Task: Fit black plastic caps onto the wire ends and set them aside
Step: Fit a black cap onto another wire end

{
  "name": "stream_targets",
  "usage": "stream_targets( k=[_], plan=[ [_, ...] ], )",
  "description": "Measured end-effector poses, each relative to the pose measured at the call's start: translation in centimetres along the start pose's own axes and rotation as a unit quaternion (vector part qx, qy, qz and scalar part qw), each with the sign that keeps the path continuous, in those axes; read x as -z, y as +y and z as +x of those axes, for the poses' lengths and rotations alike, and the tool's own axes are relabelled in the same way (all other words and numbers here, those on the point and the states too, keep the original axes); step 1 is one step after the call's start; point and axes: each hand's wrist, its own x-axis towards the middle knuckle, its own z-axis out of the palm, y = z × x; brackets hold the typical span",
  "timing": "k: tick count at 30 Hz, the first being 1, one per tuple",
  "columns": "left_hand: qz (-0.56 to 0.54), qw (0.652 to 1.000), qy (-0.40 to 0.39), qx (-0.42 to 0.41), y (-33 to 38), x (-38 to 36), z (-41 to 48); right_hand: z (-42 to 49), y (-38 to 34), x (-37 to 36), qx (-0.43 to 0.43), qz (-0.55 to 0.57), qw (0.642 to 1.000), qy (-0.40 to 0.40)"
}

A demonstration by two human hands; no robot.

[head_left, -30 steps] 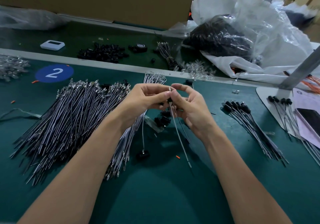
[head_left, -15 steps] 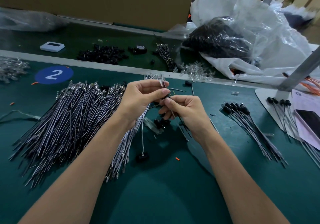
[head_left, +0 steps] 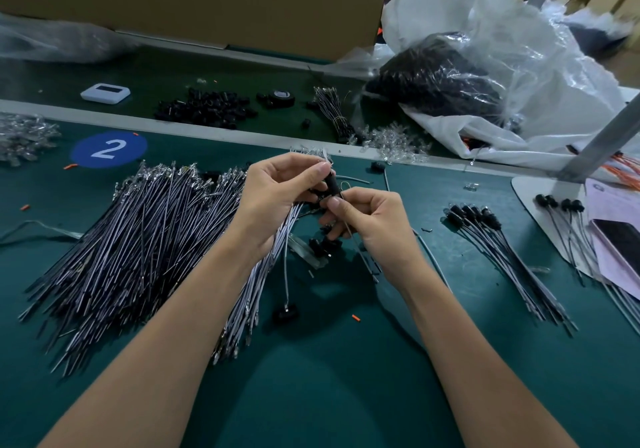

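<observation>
1. Hands: left hand [head_left: 280,193] and right hand [head_left: 375,227] meet above the green mat [head_left: 311,385], fingertips close together.
2. Left fingers: curled narrow, thumb and forefinger pinching a black cap [head_left: 333,184] at their tips. The other fingers are folded behind it.
3. Right fingers: curled narrow, thumb and forefinger nipping the wire [head_left: 367,264] directly beneath the cap. The other fingers are tucked under.
4. Cap condition: small, matte black, barrel-shaped, standing roughly upright between the two pinches and partly covered by the fingertips. A pale, glassy tip shows just above the left fingertips; its nature cannot be determined.
5. Wire condition: thin and grey, emerging below the right fingers and trailing down beside the right wrist. Whether its end is seated inside the cap cannot be determined.
6. Loose caps [head_left: 323,245]: a small cluster, black, lying on the mat directly below the right fingers.
7. Uncapped wires [head_left: 138,239]: a large fanned pile beside the left fingers, passing under the left wrist. The strands are dark grey, with silvery terminals at the far ends.
8. Capped wires [head_left: 502,239]: a smaller fanned group well apart from the right fingers, on their outer side. Each carries a black cap at its far end.
</observation>
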Motion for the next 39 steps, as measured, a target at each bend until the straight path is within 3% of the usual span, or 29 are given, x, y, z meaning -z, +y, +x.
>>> stream_targets(
  k=[16,39],
  plan=[
    [-0.026,0.999,0.046,0.0,-0.08,0.25,0.33,0.15,0.39,0.02,0.044,-0.015,0.998,0.037],
    [-0.028,0.999,0.028,0.015,0.28,0.33,0.03,0.21,0.4,-0.08,0.027,-0.024,0.999,0.035]
  ],
)
